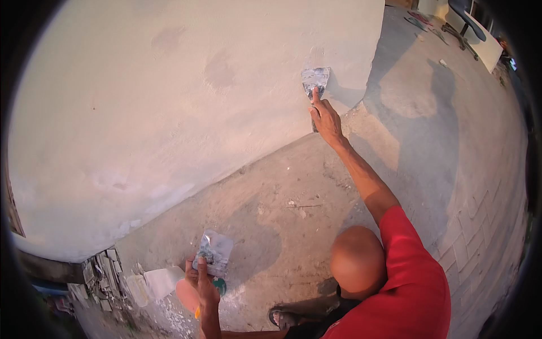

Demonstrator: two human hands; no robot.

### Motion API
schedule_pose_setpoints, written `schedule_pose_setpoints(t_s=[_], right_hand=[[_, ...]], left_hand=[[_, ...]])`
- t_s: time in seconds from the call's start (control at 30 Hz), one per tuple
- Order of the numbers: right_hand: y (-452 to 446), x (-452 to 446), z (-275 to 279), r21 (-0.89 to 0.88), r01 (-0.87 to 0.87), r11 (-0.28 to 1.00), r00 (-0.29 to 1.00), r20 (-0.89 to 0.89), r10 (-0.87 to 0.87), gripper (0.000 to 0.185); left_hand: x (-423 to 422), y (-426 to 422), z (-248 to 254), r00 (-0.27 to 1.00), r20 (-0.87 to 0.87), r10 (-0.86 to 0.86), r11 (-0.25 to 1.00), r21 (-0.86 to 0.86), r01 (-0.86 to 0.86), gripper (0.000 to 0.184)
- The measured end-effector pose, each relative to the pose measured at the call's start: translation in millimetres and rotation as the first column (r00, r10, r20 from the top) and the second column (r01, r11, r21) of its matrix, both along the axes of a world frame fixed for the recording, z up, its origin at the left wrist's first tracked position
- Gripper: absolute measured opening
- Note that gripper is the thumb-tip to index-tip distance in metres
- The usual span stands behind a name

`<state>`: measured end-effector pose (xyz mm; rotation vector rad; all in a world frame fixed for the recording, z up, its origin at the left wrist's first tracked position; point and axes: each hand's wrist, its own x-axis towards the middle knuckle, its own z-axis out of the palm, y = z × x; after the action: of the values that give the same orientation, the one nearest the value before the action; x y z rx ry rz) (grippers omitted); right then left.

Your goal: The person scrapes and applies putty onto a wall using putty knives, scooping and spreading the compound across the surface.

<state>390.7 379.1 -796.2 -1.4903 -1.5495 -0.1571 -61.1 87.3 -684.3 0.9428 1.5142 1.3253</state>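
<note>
My right hand [326, 120] grips a putty knife [316, 78] by its handle, forefinger stretched onto the back of the blade. The wide, putty-smeared blade lies against the pale wall [169, 107], low down near its right-hand corner. At the lower left, my left hand [204, 289] is closed on a second flat scraper [223, 248]. Grey putty sits on its shiny blade, under my thumb; its handle is mostly hidden. Just below and behind that hand are a pinkish round thing [187, 294] and a green one, partly covered.
Broken tile pieces [104, 277] are piled at the wall's left end, beside a whitish sheet or bag [164, 281]. A sandalled foot [282, 317] rests on the concrete floor [271, 198]. An office chair [467, 25] and some slippers [418, 24] are at the far right.
</note>
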Motion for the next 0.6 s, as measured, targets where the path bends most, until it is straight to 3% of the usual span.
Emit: schedule_pose_setpoints(t_s=[0.07,0.23,0.27,0.3,0.33,0.4,0.47,0.5,0.57,0.6], right_hand=[[-10.4,-9.0,-13.1,0.026,-0.004,1.000,1.000,-0.019,0.005,0.081],[-61.7,-3.5,-2.8,-0.199,-0.124,0.972,0.968,-0.239,0.075,0.063],[-69.6,-5.1,20.9,-0.051,-0.130,0.990,0.924,-0.368,0.103,0.056],[-68.6,-2.1,45.8,-0.052,-0.131,0.990,0.924,-0.368,0.103,0.056],[-62.5,4.1,70.3,-0.058,-0.128,0.990,0.818,-0.570,0.072,0.056],[-58.0,4.8,111.3,-0.080,-0.120,0.989,0.666,-0.746,0.021,0.057],[-48.6,-6.9,143.7,-0.103,-0.248,0.963,0.490,-0.871,0.034,0.058],[-48.4,-16.9,143.5,-0.105,-0.248,0.963,0.490,-0.871,0.031,0.058],[-53.5,-39.6,137.0,-0.225,-0.164,0.960,0.830,-0.557,0.012,0.056],[-56.9,-49.3,126.6,-0.192,-0.184,0.964,0.834,-0.549,0.050,0.057]], left_hand=[[3.4,5.1,-2.2,0.999,0.023,-0.023,0.998,0.053,0.022,0.027],[5.9,11.0,-1.4,0.999,0.009,-0.034,0.997,0.063,0.033,0.028],[5.6,12.6,-2.1,1.000,0.012,-0.024,0.998,0.065,0.023,0.028],[5.3,14.2,-2.9,1.000,0.014,-0.013,0.998,0.067,0.012,0.028],[2.6,13.5,-2.5,1.000,-0.010,-0.028,0.998,0.047,0.029,0.027],[0.4,8.7,1.4,0.998,-0.038,-0.050,0.999,0.012,0.050,0.026],[3.6,9.7,4.5,0.999,-0.028,-0.029,0.999,0.032,0.030,0.026],[4.7,9.5,5.9,0.999,-0.025,-0.023,0.999,0.037,0.024,0.026],[6.3,10.7,6.2,0.998,-0.040,-0.042,0.997,0.060,0.044,0.026],[6.9,11.3,6.1,0.998,-0.046,-0.047,0.996,0.067,0.050,0.026]])
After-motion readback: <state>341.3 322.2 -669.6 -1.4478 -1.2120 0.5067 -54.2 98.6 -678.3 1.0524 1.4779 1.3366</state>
